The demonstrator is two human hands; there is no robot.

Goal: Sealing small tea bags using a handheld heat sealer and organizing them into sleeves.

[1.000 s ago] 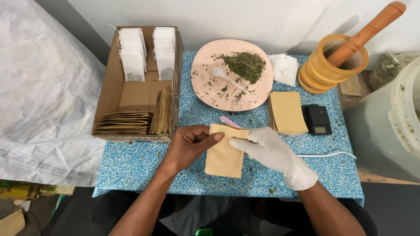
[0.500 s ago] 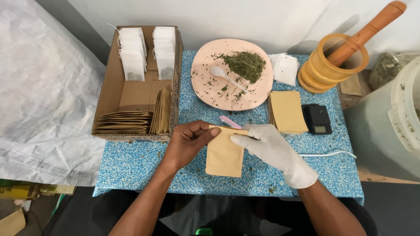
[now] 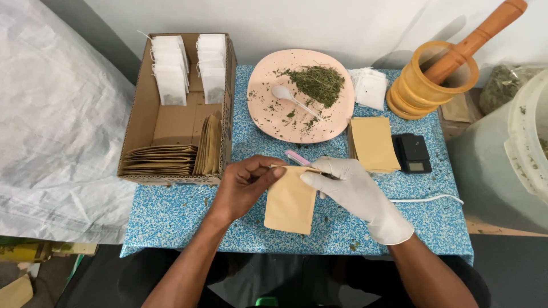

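Left hand (image 3: 242, 185) pinching the top edge of a tan paper pouch (image 3: 291, 199) at frame centre; gloved right hand (image 3: 348, 191) pinching the same mouth from the right. Best kept taut and level while pressed shut, clear of the pink strip (image 3: 298, 158) just above. Beyond, plate of dried herb (image 3: 274, 114) with 1 white spoon (image 3: 291, 98) on the blue surface (image 3: 171, 219).

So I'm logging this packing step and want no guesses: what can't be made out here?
Head view only:
- Tan pouch: its mouth is covered by the left hand and gloved right hand.
- Pink item: mostly behind the pouch.
- White bucket: cut off by the right edge.
- Mortar: inside shadowed.
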